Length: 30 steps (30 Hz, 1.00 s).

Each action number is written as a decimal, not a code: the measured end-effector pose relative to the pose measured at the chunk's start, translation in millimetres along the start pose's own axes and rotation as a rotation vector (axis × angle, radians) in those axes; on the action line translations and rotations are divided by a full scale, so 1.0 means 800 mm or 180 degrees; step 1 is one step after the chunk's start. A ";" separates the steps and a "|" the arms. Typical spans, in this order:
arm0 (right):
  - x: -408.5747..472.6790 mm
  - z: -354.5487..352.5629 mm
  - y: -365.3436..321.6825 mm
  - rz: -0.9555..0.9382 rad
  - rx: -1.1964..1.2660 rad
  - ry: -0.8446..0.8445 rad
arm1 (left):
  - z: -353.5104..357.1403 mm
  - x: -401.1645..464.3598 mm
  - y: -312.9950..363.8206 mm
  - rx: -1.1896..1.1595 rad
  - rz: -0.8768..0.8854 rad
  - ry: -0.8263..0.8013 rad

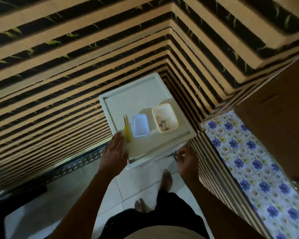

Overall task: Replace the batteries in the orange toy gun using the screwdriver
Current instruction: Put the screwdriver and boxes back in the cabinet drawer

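Observation:
A yellow screwdriver (126,129) lies on the white plastic table (141,99), left of a small white container with a blue rim (140,125), which looks empty. To their right, a cream container (164,117) holds a few small dark items that may be batteries. My left hand (115,152) rests flat on the table's near-left edge, fingers spread, just left of the screwdriver handle. My right hand (186,158) is at the table's near-right corner with its fingers curled; I cannot tell whether it grips anything. No orange toy gun is in view.
The table stands in a corner between walls striped black and tan (76,75). A blue-flowered cloth surface (245,152) runs along the right, with a brown door beyond it. My bare feet (167,178) stand on pale floor tiles just below the table.

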State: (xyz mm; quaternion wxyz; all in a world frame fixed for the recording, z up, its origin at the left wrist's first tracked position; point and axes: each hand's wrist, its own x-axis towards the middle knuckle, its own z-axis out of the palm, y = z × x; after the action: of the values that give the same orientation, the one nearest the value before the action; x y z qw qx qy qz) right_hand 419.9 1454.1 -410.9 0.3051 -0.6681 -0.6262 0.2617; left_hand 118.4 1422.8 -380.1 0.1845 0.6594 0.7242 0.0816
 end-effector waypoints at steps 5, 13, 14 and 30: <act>-0.043 0.040 0.026 0.0401 -0.0439 -0.1074 | 0.013 -0.007 -0.023 -0.0014 0.0348 0.0023; -0.059 0.120 0.068 -0.0467 -0.1562 -0.1859 | 0.053 -0.011 -0.032 -0.0339 0.0525 0.0658; -0.057 0.126 0.073 -0.0580 -0.1724 -0.1830 | 0.056 -0.010 -0.032 -0.0365 0.0539 0.0727; -0.097 0.177 0.099 -0.0577 -0.2575 -0.1801 | 0.073 -0.008 -0.044 -0.0184 0.0652 0.1017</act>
State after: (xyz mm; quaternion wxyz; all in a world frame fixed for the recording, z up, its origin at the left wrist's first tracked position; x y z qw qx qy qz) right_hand 363.6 1385.8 -567.5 -0.1386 -0.5786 -0.7913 0.1413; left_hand 108.2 1405.4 -445.7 0.0767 0.7028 0.6707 0.2244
